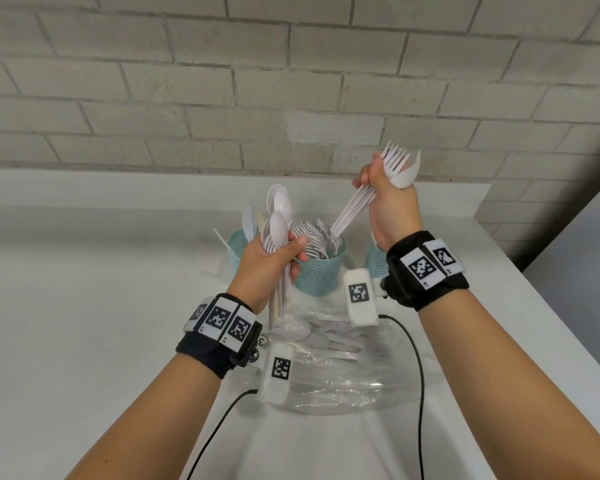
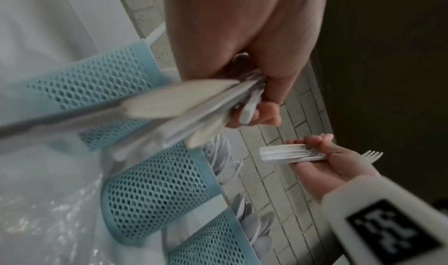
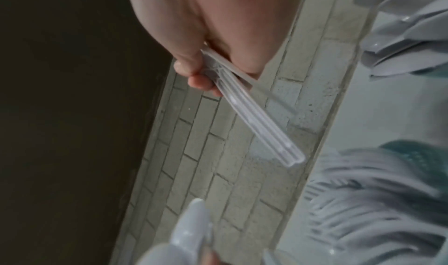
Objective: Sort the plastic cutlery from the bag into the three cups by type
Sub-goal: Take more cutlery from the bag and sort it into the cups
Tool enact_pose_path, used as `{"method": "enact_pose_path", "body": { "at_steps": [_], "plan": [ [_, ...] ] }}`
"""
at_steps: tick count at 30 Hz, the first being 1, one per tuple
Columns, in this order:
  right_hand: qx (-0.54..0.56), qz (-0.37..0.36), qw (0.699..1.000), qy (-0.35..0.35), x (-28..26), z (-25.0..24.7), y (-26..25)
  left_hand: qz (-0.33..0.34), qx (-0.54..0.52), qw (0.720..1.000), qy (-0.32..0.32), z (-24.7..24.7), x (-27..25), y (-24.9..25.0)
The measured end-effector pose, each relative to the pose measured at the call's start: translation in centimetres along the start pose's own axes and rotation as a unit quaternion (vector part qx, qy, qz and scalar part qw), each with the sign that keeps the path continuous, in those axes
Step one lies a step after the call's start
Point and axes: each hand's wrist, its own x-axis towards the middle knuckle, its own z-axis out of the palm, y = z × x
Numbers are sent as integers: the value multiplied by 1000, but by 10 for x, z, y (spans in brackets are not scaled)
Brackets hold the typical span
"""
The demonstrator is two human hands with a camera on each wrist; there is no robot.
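My left hand (image 1: 274, 258) grips a bundle of white plastic spoons (image 1: 278, 223), bowls up, in front of the left cup; its fingers (image 2: 266, 114) curl round the handles. My right hand (image 1: 381, 188) holds a bunch of white forks (image 1: 394, 159) with one spoon among them, tines up, handles (image 3: 254, 119) slanting down toward the middle cup (image 1: 321, 268). That teal mesh cup holds many forks. The left cup (image 1: 238, 242) holds knives, and the right cup (image 1: 376, 259) is mostly hidden behind my right wrist. The clear plastic bag (image 1: 343, 379) lies on the counter with a few pieces of cutlery (image 1: 329, 336) at its mouth.
The white counter (image 1: 84, 306) runs to a grey brick wall (image 1: 291, 81) behind the cups. Its right edge (image 1: 551, 306) drops off beside my right arm. Black cables (image 1: 420, 375) trail from both wrist cameras across the bag.
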Motion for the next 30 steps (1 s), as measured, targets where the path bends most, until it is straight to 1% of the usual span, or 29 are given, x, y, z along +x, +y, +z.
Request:
{"method": "enact_pose_path", "body": {
  "at_steps": [3,7,9,11,14,15,17,18,19,21,22,23,24,26,27,28,29,30],
  "plan": [
    [-90,-15,995,-31,4,7,15,2,-8,1000,3,-1,1,2],
    [-184,23,980,-74,2,12,40,8,-12,1000,6,-2,1,4],
    [-232,46,965,-110,-3,14,49,8,-12,1000,5,-3,1,5],
    [-278,55,949,-137,-7,18,50,10,-13,1000,5,-2,1,5],
    [-319,36,936,-146,-7,22,47,15,-3,1000,4,-1,0,5],
    [-352,28,924,-145,-4,21,48,17,-1,1000,2,0,0,5],
    [-464,26,871,-159,2,19,51,21,-1,1000,-5,3,0,5],
    [-502,30,847,-169,5,17,55,23,-1,1000,-6,4,0,5],
    [-527,42,831,-173,9,13,61,25,-1,1000,-4,5,0,5],
    [-556,64,812,-167,13,4,71,24,-2,1000,2,7,1,5],
    [-563,65,807,-165,14,0,74,22,-2,1000,5,8,1,5],
    [-564,57,808,-160,13,-3,76,19,-2,1000,7,8,1,4],
    [-548,34,823,-144,12,-5,74,17,-2,1000,10,8,1,4],
    [-484,-14,869,-107,8,-4,65,15,1,1000,12,9,2,4],
    [-468,-19,877,-108,8,-4,63,16,3,1000,13,10,2,4],
    [-485,-12,865,-126,7,-4,61,17,5,1000,13,11,2,5],
    [-533,3,832,-156,6,-4,62,17,5,1000,13,12,2,4],
    [-584,15,790,-186,4,-5,64,16,6,1000,13,13,2,4]
  ]
}}
